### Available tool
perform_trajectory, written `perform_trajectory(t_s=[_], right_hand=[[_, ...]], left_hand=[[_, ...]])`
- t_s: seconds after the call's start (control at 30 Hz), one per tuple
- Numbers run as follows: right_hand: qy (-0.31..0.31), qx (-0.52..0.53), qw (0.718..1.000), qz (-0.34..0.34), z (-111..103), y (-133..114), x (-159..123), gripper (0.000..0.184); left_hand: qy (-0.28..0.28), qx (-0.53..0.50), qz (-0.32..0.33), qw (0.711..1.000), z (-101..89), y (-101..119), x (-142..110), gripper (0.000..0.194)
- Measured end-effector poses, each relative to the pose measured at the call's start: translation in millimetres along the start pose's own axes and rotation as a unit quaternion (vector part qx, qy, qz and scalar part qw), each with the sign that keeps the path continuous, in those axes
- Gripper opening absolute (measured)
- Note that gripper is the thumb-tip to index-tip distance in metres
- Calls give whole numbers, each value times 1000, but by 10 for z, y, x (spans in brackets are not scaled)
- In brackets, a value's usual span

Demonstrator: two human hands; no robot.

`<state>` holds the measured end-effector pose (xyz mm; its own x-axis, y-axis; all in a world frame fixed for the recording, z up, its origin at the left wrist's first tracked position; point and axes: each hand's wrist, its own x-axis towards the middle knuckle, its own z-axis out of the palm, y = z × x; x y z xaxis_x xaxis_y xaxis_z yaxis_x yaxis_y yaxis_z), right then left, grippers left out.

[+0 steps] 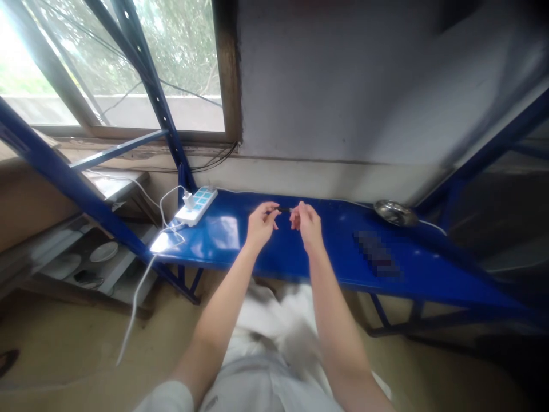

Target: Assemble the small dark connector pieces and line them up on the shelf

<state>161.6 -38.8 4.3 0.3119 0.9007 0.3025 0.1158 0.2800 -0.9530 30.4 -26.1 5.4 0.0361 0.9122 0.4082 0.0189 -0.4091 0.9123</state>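
Note:
Above the blue metal table, my left hand pinches a thin dark rod-like object between thumb and fingertips. My right hand is closed at the object's other end, where a small pale tip shows beside the fingers. The object is level and looks slim as a pen, but too small and blurred to name its kind. Both forearms reach forward over my lap, and the hands are a short gap apart.
A white power strip with a plugged-in charger and loose white cables lies on the table's left. At the right are a shiny metal dish and a blurred-out dark flat object. Blue frame posts rise at both sides.

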Motion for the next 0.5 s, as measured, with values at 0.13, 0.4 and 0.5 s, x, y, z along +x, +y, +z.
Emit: perform_trajectory(t_s=[0.13,0.4,0.5], right_hand=[[5,-21,999,26,44,-59,-92,48],[55,-20,998,-4,99,-155,-226,46],[66,-37,997,-5,114,-178,-253,46]], left_hand=[[-32,5,8,999,6,132,-62,17],[-66,-6,-2,998,-19,158,-102,16],[-74,-6,2,997,-9,111,-90,15]])
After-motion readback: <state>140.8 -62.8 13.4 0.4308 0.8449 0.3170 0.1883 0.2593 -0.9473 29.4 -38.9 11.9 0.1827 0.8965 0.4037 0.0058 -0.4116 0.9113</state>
